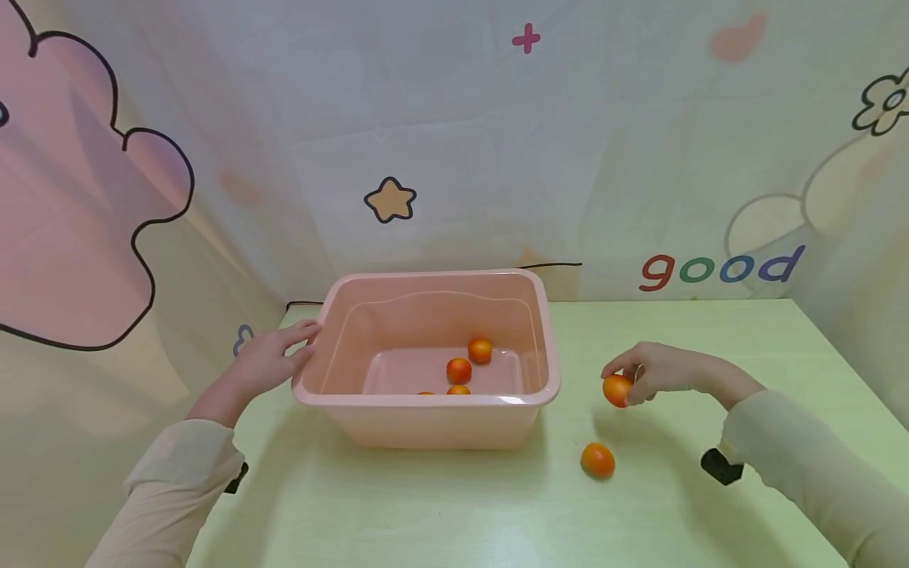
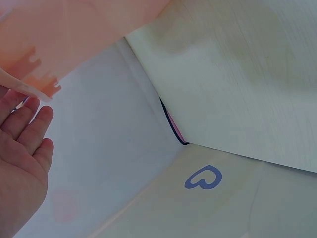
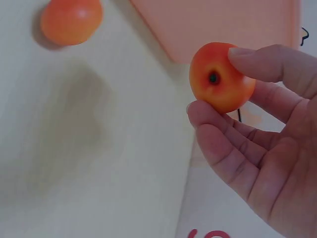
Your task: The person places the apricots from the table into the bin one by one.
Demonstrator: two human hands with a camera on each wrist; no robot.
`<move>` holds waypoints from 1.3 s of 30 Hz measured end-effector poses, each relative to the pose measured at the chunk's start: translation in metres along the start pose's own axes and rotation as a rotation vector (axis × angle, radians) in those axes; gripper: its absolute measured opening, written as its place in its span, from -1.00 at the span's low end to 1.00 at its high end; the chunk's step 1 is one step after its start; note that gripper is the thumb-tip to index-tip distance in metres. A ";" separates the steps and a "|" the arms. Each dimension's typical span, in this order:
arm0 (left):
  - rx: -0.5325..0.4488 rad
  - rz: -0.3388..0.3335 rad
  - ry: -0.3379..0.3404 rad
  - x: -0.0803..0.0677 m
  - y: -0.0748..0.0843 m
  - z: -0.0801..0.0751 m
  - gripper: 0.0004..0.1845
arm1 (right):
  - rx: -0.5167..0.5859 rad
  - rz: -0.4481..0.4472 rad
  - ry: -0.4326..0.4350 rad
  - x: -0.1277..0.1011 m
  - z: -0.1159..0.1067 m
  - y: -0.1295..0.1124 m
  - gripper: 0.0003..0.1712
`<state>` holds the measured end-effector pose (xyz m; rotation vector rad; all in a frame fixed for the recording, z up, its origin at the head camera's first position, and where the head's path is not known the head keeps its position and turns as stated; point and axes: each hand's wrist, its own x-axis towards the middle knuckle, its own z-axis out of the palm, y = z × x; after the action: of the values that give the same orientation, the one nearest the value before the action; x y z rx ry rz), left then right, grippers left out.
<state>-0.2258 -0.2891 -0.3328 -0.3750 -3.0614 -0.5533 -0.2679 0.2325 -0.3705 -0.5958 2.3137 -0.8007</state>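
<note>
- A pale printed backdrop (image 1: pixel 497 142) wraps the back and both sides of the scene, with cartoon drawings: a large pink cloud shape outlined in black at 9 o'clock, a tan star just above the middle, a small pink plus sign at 12 o'clock, and part of a flower at 2 o'clock.
- The word "good" (image 1: pixel 720 270) is printed on the backdrop at 3 o'clock, in red, green, blue and purple letters.
- A light green counter (image 1: pixel 461 513) fills the lower half of the head view.
- A pink plastic tub (image 1: pixel 426 418) stands on the counter at the centre, with four small orange fruits (image 1: pixel 458 370) lying inside it.
- The left hand (image 1: pixel 273 359), at 9 o'clock, rests against the tub's left rim, its fingers (image 2: pixel 29 129) straight and close together.
- The right hand (image 1: pixel 656 371), at 3 o'clock beside the tub, pinches an orange fruit (image 1: pixel 616 390) between thumb and curled fingers (image 3: pixel 218 134), above the counter.
- A loose orange fruit (image 1: pixel 597 460) lies on the counter at 5 o'clock, just below that hand.
</note>
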 end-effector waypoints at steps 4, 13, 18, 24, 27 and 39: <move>0.003 -0.002 0.003 0.000 -0.001 0.000 -0.51 | -0.006 -0.022 -0.007 -0.002 -0.011 -0.011 -0.52; -0.007 -0.003 -0.005 -0.001 -0.001 0.001 -0.51 | -0.054 -0.012 -0.021 -0.002 -0.028 -0.036 -0.55; -0.004 0.011 -0.001 0.000 -0.003 0.001 -0.52 | -0.105 -0.017 -0.027 -0.001 -0.038 -0.054 -0.54; -0.007 0.017 -0.004 0.000 -0.004 0.001 -0.51 | -0.133 -0.039 -0.029 0.003 -0.045 -0.079 -0.55; -0.010 0.017 -0.002 -0.001 -0.004 0.001 -0.51 | -0.153 -0.045 -0.037 0.008 -0.047 -0.091 -0.57; -0.025 0.008 -0.012 0.000 -0.004 0.000 -0.49 | -0.225 -0.099 -0.075 0.036 -0.053 -0.131 -0.54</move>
<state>-0.2269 -0.2924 -0.3338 -0.3918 -3.0654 -0.5919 -0.3021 0.1385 -0.2641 -0.8301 2.3362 -0.5544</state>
